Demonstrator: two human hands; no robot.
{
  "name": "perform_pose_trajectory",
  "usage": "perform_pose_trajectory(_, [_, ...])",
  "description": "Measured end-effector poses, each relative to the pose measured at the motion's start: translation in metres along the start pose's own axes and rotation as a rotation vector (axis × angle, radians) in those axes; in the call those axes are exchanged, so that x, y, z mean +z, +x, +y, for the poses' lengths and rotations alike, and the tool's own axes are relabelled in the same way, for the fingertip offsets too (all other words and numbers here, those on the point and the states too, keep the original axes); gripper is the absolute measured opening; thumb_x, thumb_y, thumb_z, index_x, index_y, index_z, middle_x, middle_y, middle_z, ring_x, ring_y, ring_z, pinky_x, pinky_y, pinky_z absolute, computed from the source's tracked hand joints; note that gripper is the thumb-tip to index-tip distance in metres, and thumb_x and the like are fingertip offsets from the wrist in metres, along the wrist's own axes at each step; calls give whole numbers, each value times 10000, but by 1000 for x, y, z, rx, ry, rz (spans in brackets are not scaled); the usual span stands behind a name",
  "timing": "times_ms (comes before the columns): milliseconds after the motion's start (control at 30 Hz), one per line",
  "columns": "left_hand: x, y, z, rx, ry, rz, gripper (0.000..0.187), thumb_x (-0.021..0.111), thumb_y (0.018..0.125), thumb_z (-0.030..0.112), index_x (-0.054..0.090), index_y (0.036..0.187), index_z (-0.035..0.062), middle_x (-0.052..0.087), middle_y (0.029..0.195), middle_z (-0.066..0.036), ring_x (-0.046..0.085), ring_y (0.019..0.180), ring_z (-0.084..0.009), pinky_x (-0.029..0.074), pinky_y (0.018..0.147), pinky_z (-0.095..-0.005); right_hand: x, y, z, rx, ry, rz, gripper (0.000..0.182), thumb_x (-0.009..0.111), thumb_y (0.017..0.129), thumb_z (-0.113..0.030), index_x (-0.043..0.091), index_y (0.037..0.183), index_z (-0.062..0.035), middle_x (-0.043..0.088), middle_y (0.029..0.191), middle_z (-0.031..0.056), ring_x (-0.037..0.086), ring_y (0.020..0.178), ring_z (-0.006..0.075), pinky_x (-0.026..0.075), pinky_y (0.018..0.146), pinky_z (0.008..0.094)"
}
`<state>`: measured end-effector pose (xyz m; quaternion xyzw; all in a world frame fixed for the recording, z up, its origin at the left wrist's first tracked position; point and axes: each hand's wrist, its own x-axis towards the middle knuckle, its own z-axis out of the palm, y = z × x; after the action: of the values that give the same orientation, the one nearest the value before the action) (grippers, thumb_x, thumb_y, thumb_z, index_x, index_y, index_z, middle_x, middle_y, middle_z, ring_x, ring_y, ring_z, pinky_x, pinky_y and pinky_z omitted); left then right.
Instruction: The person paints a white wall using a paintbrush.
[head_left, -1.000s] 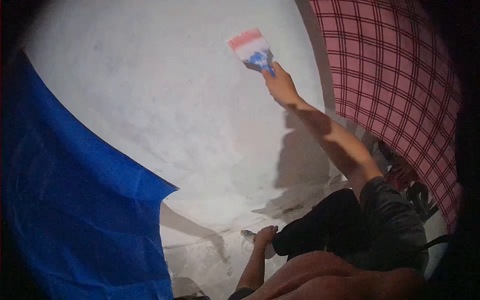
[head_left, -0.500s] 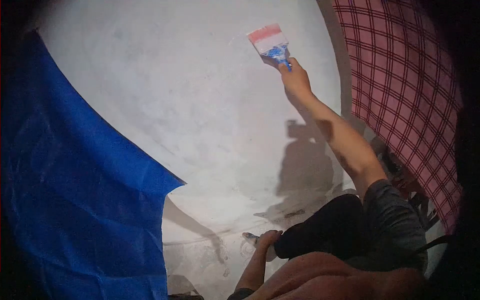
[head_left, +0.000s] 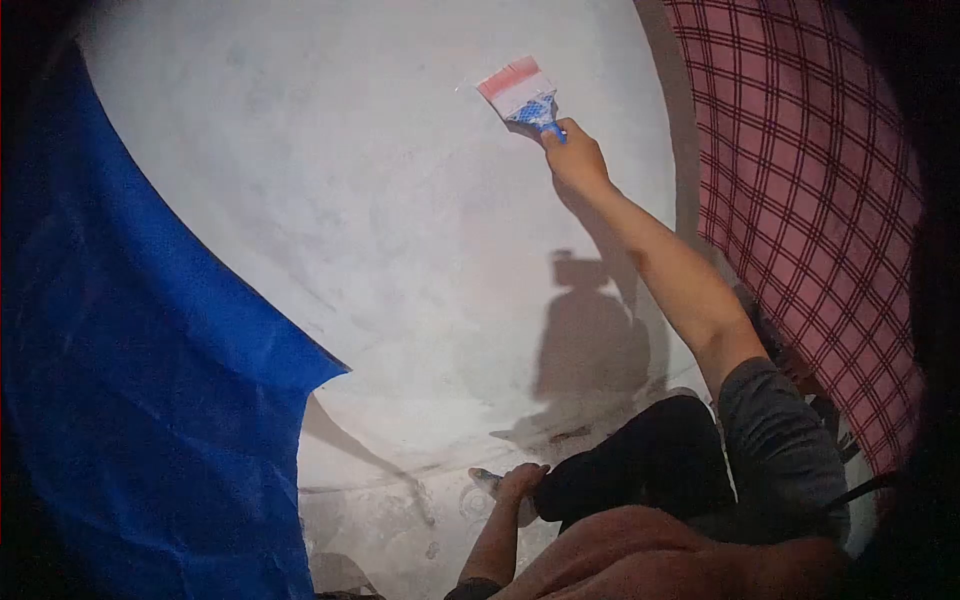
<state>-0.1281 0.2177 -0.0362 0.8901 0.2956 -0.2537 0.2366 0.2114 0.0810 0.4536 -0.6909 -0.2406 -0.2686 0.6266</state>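
My right hand, arm stretched forward, is closed round the blue handle of a wide putty knife. Its broad blade is pinkish red toward the edge and whitish nearer the handle, and it lies against or very close to the pale wall; contact cannot be made out. Low in the view, beside my dark-trousered knee, my left hand is wrapped round a small tool. Only that tool's narrow end pokes out to the left, so its kind is hidden.
A blue sheet hangs along the left side. On the right is a pink checked cloth, with a grey-brown strip between it and the wall. The floor below is whitish and stained. My shadow falls on the wall.
My right hand has shifted slightly left and down with the putty knife. The whole view has turned a little, and my left hand keeps its hold on the small tool.
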Motion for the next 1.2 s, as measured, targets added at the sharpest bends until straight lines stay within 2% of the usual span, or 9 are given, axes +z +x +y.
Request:
perform_pose_trajectory(67, [8,8,-6,-84,15,96,566,402,922,535,629,1209,103,581,1296,-155,537,1214,-348,392,1019,-493,-10,-2,-7,70,72,-114,454,545,909,-328,534,1256,-37,648,1068,265,616,1021,430,483,870,466])
perform_pose_trajectory(300, [-10,-22,6,25,4,57,570,387,939,525,633,1176,68,587,1268,-187,534,1200,-373,392,1012,-495,-18,4,-6,-1,-13,-38,421,545,911,-328,546,1217,-40,660,1026,252,628,978,432,488,830,477])
perform_pose_trajectory(500, [-20,-36,22,-10,29,70,554,377,939,506,634,1169,73,585,1268,-190,532,1198,-379,394,1008,-492,-33,-8,-21,155,270,-159,363,562,923,-257,546,1220,-49,673,939,198,666,863,327,506,776,446])
perform_pose_trajectory(567, [-31,-50,32,10,47,28,551,378,937,498,630,1182,73,584,1275,-184,535,1198,-377,394,1009,-486,-28,-9,-13,-5,303,-51,283,536,942,-203,564,1177,-47,653,694,81,640,574,174,514,581,330])
perform_pose_trajectory(700, [-16,-18,10,-43,-16,61,557,392,929,502,630,1188,70,590,1272,-179,538,1200,-369,392,1015,-478,-7,-1,13,-195,200,54,340,529,949,-188,539,1270,-75,658,721,97,632,579,173,512,582,325])
perform_pose_trajectory(800, [-21,-15,9,-60,-47,22,563,404,921,514,637,1181,71,596,1266,-173,540,1202,-358,390,1019,-469,9,0,25,-252,132,-35,449,503,952,-132,458,1398,-147,634,887,158,626,732,228,513,695,363])
perform_pose_trajectory(867, [-20,-12,6,-52,-39,70,563,404,920,519,643,1175,77,604,1259,-163,551,1190,-352,396,1015,-464,17,-10,25,-328,-264,-2,556,484,946,-91,367,1470,-233,539,1040,196,547,912,302,465,838,413])
perform_pose_trajectory(967, [-10,2,-6,-44,-30,109,571,406,921,532,642,1176,80,607,1260,-151,561,1177,-351,405,1006,-467,23,-20,16,-248,-273,-119,610,485,936,-81,325,1490,-281,473,1066,189,471,977,339,410,904,447])
perform_pose_trajectory(1200, [-11,1,-16,4,8,26,580,423,917,552,647,1165,78,615,1238,-163,563,1170,-360,408,999,-470,46,-31,15,-242,-319,-127,624,508,926,-74,340,1480,-307,489,1083,177,485,985,325,418,896,437])
